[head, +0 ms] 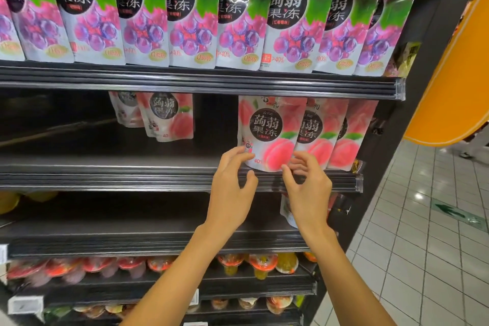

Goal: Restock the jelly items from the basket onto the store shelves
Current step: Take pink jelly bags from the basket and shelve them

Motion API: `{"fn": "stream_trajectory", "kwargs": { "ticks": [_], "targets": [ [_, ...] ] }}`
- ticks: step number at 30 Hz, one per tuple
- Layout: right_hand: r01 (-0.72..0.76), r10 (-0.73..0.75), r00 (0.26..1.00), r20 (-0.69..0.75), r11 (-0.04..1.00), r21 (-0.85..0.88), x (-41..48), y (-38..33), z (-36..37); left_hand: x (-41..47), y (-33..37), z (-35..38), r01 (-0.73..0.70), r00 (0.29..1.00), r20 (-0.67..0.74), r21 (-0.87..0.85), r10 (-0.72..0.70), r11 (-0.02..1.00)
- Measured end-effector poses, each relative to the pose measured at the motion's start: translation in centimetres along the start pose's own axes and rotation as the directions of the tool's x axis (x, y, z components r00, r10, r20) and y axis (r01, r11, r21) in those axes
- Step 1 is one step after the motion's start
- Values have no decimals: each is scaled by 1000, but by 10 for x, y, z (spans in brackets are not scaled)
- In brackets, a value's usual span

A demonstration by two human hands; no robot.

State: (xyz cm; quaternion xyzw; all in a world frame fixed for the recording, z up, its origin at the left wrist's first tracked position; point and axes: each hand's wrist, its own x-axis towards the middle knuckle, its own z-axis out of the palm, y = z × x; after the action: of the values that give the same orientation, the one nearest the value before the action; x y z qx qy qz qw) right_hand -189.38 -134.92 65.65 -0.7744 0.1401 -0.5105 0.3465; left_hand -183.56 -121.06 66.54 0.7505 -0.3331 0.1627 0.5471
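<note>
- Fingers (235,154) of the left hand (229,188) spread, tips touching the peach jelly pouch (267,135); the right hand (308,185) curls loosely beside it, gripping nothing.
- It stands shelved; the shelf (132,174) left of it looks mostly bare, so much restocking likely remains.

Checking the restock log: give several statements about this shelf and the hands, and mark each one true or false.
1. Grape pouches stand in a row on the top shelf. True.
2. The left hand holds a jelly cup. False: its fingers touch the front peach pouch.
3. The right hand is by that pouch's lower edge. True.
4. The jelly cups stand above the peach pouches. False: they sit on a lower shelf.
</note>
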Motion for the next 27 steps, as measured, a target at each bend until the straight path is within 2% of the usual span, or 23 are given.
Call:
{"fn": "stream_trajectory", "kwargs": {
  "ticks": [4, 6, 9, 13, 16, 18, 22, 27],
  "targets": [
    [101, -101, 995, -14, 995, -12, -25, -4, 8, -20, -6, -16, -42, 996, -79, -91, 35, 995],
    [95, -95, 995, 15, 995, 19, -43, -5, 15, -34, -16, -25, -41, 992, -122, -88, 30, 995],
    [37, -42, 993, 108, 998, 43, -78, -2, 32, -57, -40, -41, 32, 994, -106, -82, -41, 996],
    [-128, 121, 949, 290, 992, 7, -144, 6, 61, -101, -92, -68, 215, 976, -27, -57, -217, 975],
    [-311, 329, 833, 446, 943, -115, -213, 15, 91, -150, -147, -92, 394, 918, 59, -49, -391, 918],
    [-415, 457, 727, 512, 887, -203, -266, 21, 109, -191, -189, -110, 532, 841, 130, -22, -525, 846],
    [-589, 657, 540, 527, 742, -321, -380, 31, 139, -284, -282, -148, 762, 612, 250, 67, -750, 644],
    [-675, 811, 256, 526, 539, -503, -505, 72, 179, -408, -390, -178, 921, 249, 259, 234, -933, 310]
  ]
}}
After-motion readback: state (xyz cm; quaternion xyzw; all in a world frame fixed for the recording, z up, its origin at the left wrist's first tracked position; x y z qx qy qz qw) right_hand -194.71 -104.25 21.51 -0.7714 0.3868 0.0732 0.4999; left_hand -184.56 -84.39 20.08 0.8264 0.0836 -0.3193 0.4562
